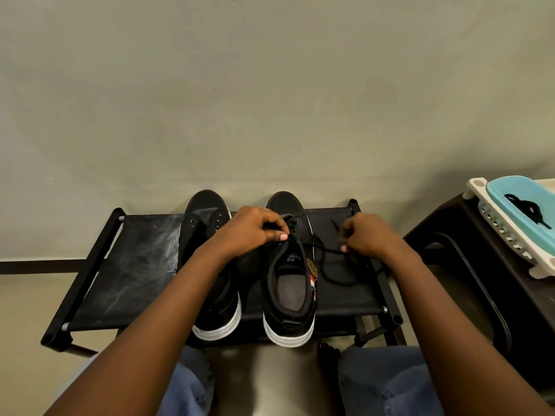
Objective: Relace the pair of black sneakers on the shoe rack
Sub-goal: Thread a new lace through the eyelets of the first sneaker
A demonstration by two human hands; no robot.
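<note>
Two black sneakers with white soles stand side by side on a black fabric shoe rack (132,265), toes toward the wall. The left sneaker (204,223) shows bare eyelets with no lace. My left hand (255,229) pinches the black lace at the eyelets of the right sneaker (289,292). My right hand (368,235) grips the same lace (327,270) to the right of that shoe, and the loose part of it loops over the rack fabric.
A dark stool or side table (468,265) stands to the right of the rack and carries a white and turquoise tray (510,205) with another black lace (528,210) in it. A plain wall is close behind the rack. My knees are just under the rack's front edge.
</note>
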